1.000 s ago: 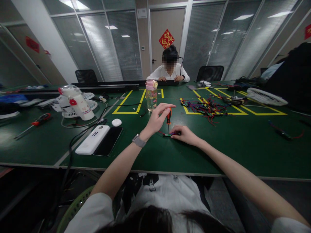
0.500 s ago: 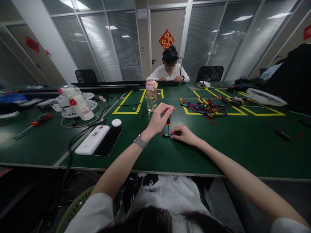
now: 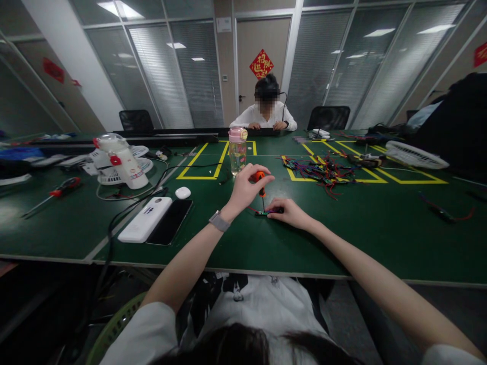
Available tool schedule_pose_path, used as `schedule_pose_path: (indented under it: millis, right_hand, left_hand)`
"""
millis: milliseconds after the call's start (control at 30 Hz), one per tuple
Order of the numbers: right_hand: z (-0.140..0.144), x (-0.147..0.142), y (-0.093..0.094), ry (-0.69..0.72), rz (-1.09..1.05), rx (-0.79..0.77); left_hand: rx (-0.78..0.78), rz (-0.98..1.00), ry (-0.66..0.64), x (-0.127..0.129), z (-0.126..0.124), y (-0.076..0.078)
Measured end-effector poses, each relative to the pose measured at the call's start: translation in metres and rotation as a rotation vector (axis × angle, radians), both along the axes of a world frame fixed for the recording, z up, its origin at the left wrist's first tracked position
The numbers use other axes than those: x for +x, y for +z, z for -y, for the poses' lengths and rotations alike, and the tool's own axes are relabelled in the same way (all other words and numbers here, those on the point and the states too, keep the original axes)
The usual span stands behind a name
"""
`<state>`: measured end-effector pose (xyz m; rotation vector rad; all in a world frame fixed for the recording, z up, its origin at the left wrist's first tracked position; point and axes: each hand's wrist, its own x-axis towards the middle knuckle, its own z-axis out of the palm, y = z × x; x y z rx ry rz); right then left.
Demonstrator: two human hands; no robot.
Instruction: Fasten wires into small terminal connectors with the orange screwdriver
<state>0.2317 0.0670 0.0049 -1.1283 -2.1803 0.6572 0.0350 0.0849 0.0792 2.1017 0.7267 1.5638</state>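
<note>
An orange-and-black screwdriver [image 3: 262, 185] stands nearly upright, its thin shaft reaching down to a small green circuit board [image 3: 261, 213]. Curled loosely about the handle is my left hand [image 3: 247, 188], thumb and fingers on either side of its top. My right hand [image 3: 289, 213] rests on the table and pinches the right end of the board, fingers closed; wires show at both ends of the board. The exact contact of the screwdriver tip with the board is too small to make out.
A pink-lidded bottle [image 3: 238, 152] stands just beyond my left hand. Tangled wired boards [image 3: 323, 170] lie ahead to the right. To the left are a white power bank [image 3: 144, 220], a phone [image 3: 170, 222], an earbud case [image 3: 183, 192] and another screwdriver [image 3: 63, 190]. A co-worker [image 3: 266, 109] sits opposite.
My left fingers have loosened and shifted around the screwdriver handle, so more of its orange top shows. The right hand and the board stay in place.
</note>
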Motion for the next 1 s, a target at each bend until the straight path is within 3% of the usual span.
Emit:
schedule_pose_path:
  millis: [67, 167, 300, 400, 567, 800, 1000]
  right_hand:
    - [0.0001, -0.0002, 0.0001, -0.003, 0.003, -0.002]
    - [0.0001, -0.0002, 0.0, -0.001, 0.01, 0.0]
    - [0.0, -0.0001, -0.0003, 0.001, 0.011, 0.006]
    - [0.0004, -0.0003, 0.0001, 0.0, 0.01, 0.01]
    - [0.0016, -0.0009, 0.0009, -0.009, 0.007, 0.016]
    - [0.0007, -0.0006, -0.0002, -0.01, 0.009, 0.022]
    - [0.0009, -0.0001, 0.0002, -0.006, 0.008, 0.016]
  left_hand:
    - [0.067, -0.042, 0.051, -0.0006, 0.003, -0.0005]
    - [0.097, -0.076, -0.038, -0.0015, 0.0069, -0.0006]
    - [-0.056, -0.024, -0.276, -0.0002, 0.0078, -0.0004]
    - [-0.173, 0.047, -0.369, 0.001, 0.007, 0.0002]
    - [-0.182, 0.091, -0.299, 0.001, 0.0049, -0.0001]
    - [0.021, 0.017, -0.066, 0.0011, 0.0056, -0.0038]
    - [-0.056, 0.053, -0.196, 0.0032, 0.0064, -0.0053]
